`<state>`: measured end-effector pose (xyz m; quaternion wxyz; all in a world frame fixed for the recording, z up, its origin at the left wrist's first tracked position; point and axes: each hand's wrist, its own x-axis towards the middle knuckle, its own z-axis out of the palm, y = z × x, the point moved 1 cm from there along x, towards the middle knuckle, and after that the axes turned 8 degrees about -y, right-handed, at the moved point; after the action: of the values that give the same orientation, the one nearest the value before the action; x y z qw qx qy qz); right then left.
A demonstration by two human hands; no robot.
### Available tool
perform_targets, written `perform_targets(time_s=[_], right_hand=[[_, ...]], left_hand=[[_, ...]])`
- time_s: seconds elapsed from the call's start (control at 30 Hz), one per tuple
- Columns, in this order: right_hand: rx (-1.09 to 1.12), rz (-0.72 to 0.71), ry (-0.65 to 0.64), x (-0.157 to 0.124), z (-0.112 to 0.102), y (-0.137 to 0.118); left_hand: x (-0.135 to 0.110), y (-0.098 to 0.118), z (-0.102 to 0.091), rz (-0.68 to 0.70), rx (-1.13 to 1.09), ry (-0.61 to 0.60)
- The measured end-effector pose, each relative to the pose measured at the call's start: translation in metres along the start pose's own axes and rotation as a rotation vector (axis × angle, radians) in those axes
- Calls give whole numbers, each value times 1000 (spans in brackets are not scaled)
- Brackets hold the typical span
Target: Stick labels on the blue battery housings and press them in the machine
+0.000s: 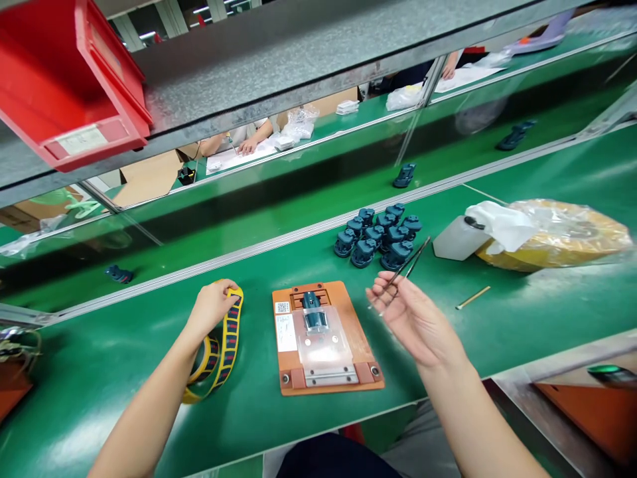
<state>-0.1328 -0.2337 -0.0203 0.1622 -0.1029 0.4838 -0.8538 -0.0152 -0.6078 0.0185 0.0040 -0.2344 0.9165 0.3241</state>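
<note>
My left hand (213, 307) pinches the upper end of a yellow label strip (229, 345) with dark printed labels; the rest of the strip curls into a roll below the hand. In my right hand (411, 312) is a pair of dark tweezers (414, 257), tips pointing up and away from me. Between the hands lies an orange-brown fixture board (361, 358) with a clear plastic flap (326, 348). A dark teal moulded part (312, 301) sits in its slot, partly under the flap. Beyond the tweezers stands a cluster of several similar teal parts (373, 236).
A white bottle (455, 239) with a white cloth and a plastic-wrapped yellow roll (572, 239) stand at right. A thin stick (472, 297) lies nearer me. Overhead, a metal shelf (298, 60) holds a red bin (94, 126). Another person's hands (251, 141) show behind the clear partition.
</note>
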Motion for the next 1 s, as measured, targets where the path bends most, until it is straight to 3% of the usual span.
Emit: perform_targets(time_s=[0.23,0.43,0.53,0.8,1.0], right_hand=[[-34,151,-277,3,72,6],[-74,262,-533,21,144,14],[-80,261,-596,31,168,22],[-152,240,-643,37,180,41],[-213,129,-613,34,174,30]], left_hand=[[-54,-11,4,-44,-433,195],[-77,-11,15,-43,-549,361],[-83,-10,16,-20,-554,387],[-89,-7,19,11,-470,362],[-79,10,6,47,-236,279]])
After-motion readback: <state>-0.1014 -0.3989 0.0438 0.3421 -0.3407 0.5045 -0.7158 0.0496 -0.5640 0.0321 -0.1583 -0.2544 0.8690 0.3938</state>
